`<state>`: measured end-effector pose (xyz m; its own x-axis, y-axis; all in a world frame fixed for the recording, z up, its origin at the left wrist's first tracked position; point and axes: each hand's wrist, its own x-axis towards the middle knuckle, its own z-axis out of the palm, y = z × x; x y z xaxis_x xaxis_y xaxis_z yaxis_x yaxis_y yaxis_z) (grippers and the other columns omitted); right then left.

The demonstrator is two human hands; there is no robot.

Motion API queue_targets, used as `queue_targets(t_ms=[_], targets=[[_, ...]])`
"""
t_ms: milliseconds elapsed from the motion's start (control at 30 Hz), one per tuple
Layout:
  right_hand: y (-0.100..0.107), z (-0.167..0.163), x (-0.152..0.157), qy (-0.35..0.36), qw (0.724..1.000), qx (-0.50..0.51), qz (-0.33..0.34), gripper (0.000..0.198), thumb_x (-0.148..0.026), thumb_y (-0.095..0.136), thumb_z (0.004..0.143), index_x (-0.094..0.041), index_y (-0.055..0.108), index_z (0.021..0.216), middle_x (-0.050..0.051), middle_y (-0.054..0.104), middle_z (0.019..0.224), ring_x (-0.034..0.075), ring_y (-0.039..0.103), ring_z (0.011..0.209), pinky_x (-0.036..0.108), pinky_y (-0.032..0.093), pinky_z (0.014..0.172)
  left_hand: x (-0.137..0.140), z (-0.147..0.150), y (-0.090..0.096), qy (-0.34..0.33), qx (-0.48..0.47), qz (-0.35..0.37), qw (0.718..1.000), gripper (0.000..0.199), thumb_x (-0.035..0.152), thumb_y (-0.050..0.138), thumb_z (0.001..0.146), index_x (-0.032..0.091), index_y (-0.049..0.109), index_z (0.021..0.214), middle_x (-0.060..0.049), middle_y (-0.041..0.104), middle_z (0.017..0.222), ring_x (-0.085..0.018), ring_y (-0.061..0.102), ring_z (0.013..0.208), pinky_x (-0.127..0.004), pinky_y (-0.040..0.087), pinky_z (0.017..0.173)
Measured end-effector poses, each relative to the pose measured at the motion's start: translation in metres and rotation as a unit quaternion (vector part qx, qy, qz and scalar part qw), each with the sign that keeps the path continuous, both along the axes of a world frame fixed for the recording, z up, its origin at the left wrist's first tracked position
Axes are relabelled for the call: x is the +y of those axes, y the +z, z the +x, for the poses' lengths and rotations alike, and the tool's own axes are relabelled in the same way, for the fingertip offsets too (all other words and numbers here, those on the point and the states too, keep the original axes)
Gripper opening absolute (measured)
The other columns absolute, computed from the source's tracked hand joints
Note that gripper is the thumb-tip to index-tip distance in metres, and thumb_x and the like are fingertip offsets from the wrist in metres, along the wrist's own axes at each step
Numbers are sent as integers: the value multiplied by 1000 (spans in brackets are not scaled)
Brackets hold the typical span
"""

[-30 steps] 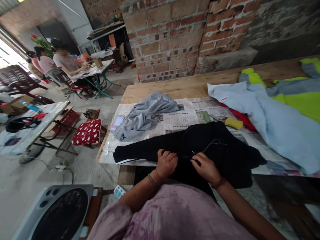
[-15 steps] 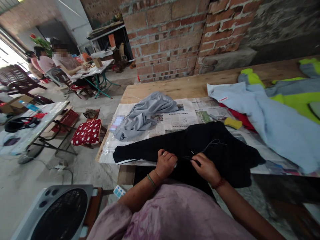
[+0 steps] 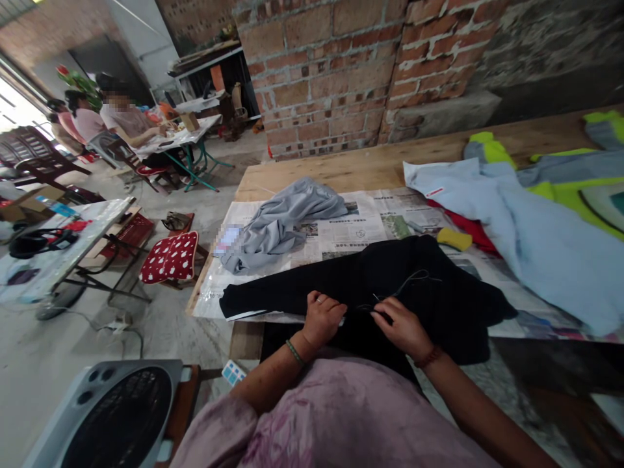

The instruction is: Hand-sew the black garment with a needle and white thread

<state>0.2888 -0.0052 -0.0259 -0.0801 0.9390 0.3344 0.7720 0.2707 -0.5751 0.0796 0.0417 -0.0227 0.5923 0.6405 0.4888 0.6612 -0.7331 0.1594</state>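
A black garment [image 3: 400,266] lies across the near side of the table, one long narrow part stretching left with a white edge. My left hand [image 3: 324,320] is closed on its near edge, the cloth pinched under the fingers. In my right hand [image 3: 402,330], thumb and forefinger pinch a thin sewing needle [image 3: 376,297] whose tip points up and left, just over the cloth. Dark thread [image 3: 413,277] loops over the garment beyond that hand. A short gap of black cloth separates the two hands. What lies beneath my left fingers is hidden.
Newspaper [image 3: 361,224] covers the wooden table [image 3: 287,174]. Around the garment are a crumpled grey cloth [image 3: 297,211], a yellow sponge-like block [image 3: 454,239] and a light blue garment [image 3: 526,234]. A fan [image 3: 121,416] stands at lower left. Several people sit at a far table [image 3: 195,133].
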Motion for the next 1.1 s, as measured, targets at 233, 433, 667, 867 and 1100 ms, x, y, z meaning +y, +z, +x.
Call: queue_targets(t_ms=[233,433,667,867,1100], targets=[[21,12,1,37,999,18,-12,33,-20,31,87,-20,55,109,7,60,91,15,59,82,27,49,74,-5,0,4,4,-19,-4,1000,13,21,54,81,27,65,80,1,65,84,-13,51,79,-37,27,85],[33,6,16,103,994,-13,-38,33,-21,34,86,-21,54,113,5,63,92,14,61,80,28,49,74,-8,0,5,14,-9,-15,1000,13,22,54,81,26,66,78,1,64,83,-13,50,79,-36,27,84],[46,-5,39,198,974,-109,-16,28,-10,37,82,-20,63,83,5,57,83,12,54,77,23,45,69,-11,-1,6,24,-24,-25,999,16,25,52,83,26,66,76,0,65,82,-13,50,78,-37,27,82],[49,-8,46,245,951,-184,-28,29,-8,36,82,-19,63,81,3,54,79,11,50,72,22,40,66,-12,-2,5,21,-39,-35,998,16,25,51,84,26,66,77,1,67,83,-13,51,79,-37,27,83],[47,-8,45,263,951,-161,-38,28,-8,37,82,-19,63,78,3,54,79,11,49,71,22,39,65,-12,-2,6,21,-50,-48,997,16,26,52,84,26,66,78,1,68,84,-14,52,80,-37,27,83]])
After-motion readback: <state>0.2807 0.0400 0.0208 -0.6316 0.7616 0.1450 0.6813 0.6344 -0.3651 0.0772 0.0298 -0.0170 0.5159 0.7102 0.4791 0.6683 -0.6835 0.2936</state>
